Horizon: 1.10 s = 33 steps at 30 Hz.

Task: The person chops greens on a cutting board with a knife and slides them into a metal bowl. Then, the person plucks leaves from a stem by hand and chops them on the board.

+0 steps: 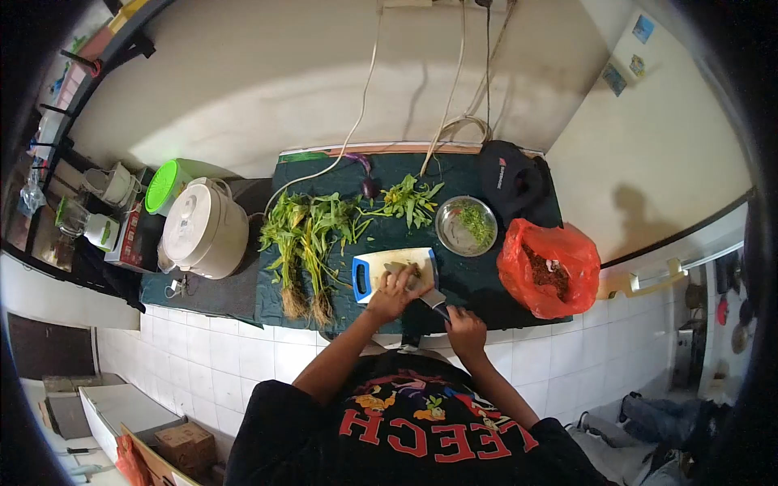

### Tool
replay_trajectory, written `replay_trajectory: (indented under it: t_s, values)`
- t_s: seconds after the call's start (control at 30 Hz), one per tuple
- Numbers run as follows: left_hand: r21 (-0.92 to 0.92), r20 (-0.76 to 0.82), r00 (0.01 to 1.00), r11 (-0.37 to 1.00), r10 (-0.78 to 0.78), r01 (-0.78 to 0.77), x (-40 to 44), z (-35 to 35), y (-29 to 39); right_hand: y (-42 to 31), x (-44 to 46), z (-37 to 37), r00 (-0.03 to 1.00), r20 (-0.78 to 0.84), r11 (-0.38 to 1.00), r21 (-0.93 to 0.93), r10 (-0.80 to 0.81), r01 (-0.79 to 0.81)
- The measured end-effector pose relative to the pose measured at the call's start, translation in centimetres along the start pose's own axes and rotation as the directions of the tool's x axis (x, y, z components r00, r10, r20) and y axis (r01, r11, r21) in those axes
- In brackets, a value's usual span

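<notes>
On the green-covered table, a white cutting board [375,263] with blue ends lies in front of me. My right hand [466,330] is wrapped round the dark handle of a knife [438,308], its blade reaching over the board's near right corner. My left hand [391,296] is on the board with its fingers bent down beside the blade. Small brownish pieces of food [415,273] show at its fingertips; what lies beneath the fingers is hidden. Just behind the board to the right stands a steel bowl [455,243] with chopped greens in it.
Left of the board lie leafy greens with roots [304,243]. Further back are loose leaves [409,201] and an eggplant [370,188]. A red plastic bag [519,271] and black cap [509,180] sit right. A white rice cooker [203,231] stands left; a cable [356,121] crosses behind.
</notes>
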<state>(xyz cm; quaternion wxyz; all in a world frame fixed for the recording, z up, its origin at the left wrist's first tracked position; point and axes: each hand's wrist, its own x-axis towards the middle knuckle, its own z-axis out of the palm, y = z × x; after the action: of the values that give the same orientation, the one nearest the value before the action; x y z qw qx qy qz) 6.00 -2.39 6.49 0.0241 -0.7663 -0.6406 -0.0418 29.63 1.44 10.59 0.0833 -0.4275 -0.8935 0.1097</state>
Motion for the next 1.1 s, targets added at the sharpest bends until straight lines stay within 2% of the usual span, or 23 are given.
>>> replay_trajectory:
  t_s: [0.03,0.07,0.13,0.2,0.23,0.3,0.33,0.4,0.43,0.47,0.53,0.57,0.63,0.67,0.7,0.73,0.8,0.87,0.93,1.1]
  values:
    - [-0.095,-0.072,0.997,0.995,-0.027,0.020,0.2,0.6,-0.4,0.5,-0.5,-0.3,1.000,0.002,1.000,-0.005,0.003,-0.003]
    - [-0.099,-0.074,0.997,0.995,-0.026,0.019,0.2,1.1,-0.7,0.9,-1.0,-0.7,1.000,-0.006,1.000,0.004,0.004,-0.003]
    - [-0.038,-0.035,0.997,0.997,-0.062,0.061,0.6,1.0,-1.1,1.6,-1.8,-1.3,1.000,-0.020,1.000,0.007,-0.002,0.002]
    - [-0.054,-0.006,0.995,0.994,-0.096,0.095,1.1,0.8,-1.5,1.9,-2.8,-2.0,0.995,0.037,0.995,-0.039,0.089,-0.087]
    - [-0.068,0.033,0.992,0.990,-0.124,0.126,1.1,0.7,-1.6,2.1,-3.2,-2.3,0.996,0.038,0.996,-0.040,0.084,-0.082]
    - [-0.062,0.090,0.978,0.979,-0.188,0.194,1.0,0.9,-1.7,2.3,-4.1,-2.8,0.980,0.082,0.983,0.017,0.179,-0.181]
    - [-0.061,0.090,0.978,0.979,-0.191,0.197,0.9,1.2,-1.6,2.4,-4.3,-2.8,0.981,0.082,0.984,0.017,0.176,-0.178]
    - [-0.236,0.009,0.902,0.875,-0.432,0.422,0.6,1.6,-1.0,2.7,-4.4,-2.5,0.984,0.037,0.982,0.065,0.173,-0.175]
    - [-0.354,-0.132,0.839,0.815,-0.528,0.458,0.4,1.7,-0.4,2.9,-4.3,-2.1,0.984,0.037,0.982,0.067,0.172,-0.174]
    - [-0.351,-0.130,0.839,0.816,-0.528,0.460,-0.1,1.7,-0.6,3.1,-4.1,-1.5,0.989,0.029,0.982,0.121,0.145,-0.147]
    - [-0.556,-0.186,0.795,0.729,-0.577,0.399,-1.2,0.9,-1.1,2.3,-3.5,-1.3,0.993,0.023,0.976,0.181,0.117,-0.119]
    - [-0.600,-0.197,0.732,0.671,-0.652,0.435,-1.4,0.6,-1.2,1.9,-3.2,-1.1,0.995,0.059,0.969,0.225,0.085,-0.097]
    - [-0.601,-0.170,0.699,0.635,-0.694,0.485,-2.1,0.8,-1.7,0.7,-2.6,-0.5,0.994,0.095,0.959,0.273,0.054,-0.079]
    - [-0.605,-0.146,0.662,0.596,-0.735,0.528,-2.4,1.0,-2.0,0.0,-2.2,0.2,0.981,0.181,0.958,0.262,0.068,-0.115]
    - [-0.570,-0.208,0.675,0.649,-0.708,0.504,-2.7,1.5,-2.4,-0.6,-1.9,0.6,0.961,0.265,0.958,0.245,0.082,-0.150]
    - [-0.571,-0.209,0.676,0.649,-0.707,0.502,-2.9,2.1,-2.8,-1.2,-1.7,0.9,0.961,0.263,0.958,0.244,0.084,-0.151]
    - [-0.617,-0.240,0.606,0.601,-0.758,0.508,-2.8,2.6,-3.2,-1.7,-1.2,1.6,0.910,0.405,0.924,0.308,0.088,-0.226]
    - [-0.613,-0.231,0.598,0.592,-0.768,0.523,-2.9,2.3,-3.4,-1.5,-1.1,2.5,0.920,0.384,0.939,0.281,0.079,-0.198]
    - [-0.770,-0.098,0.557,0.418,-0.825,0.482,-3.1,2.6,-4.2,-1.3,-0.7,2.3,0.901,0.434,0.944,0.285,0.026,-0.165]
    - [-0.747,-0.070,0.595,0.437,-0.801,0.500,-3.4,2.1,-5.1,-0.2,-1.4,3.1,0.943,0.329,0.947,0.283,0.052,-0.151]
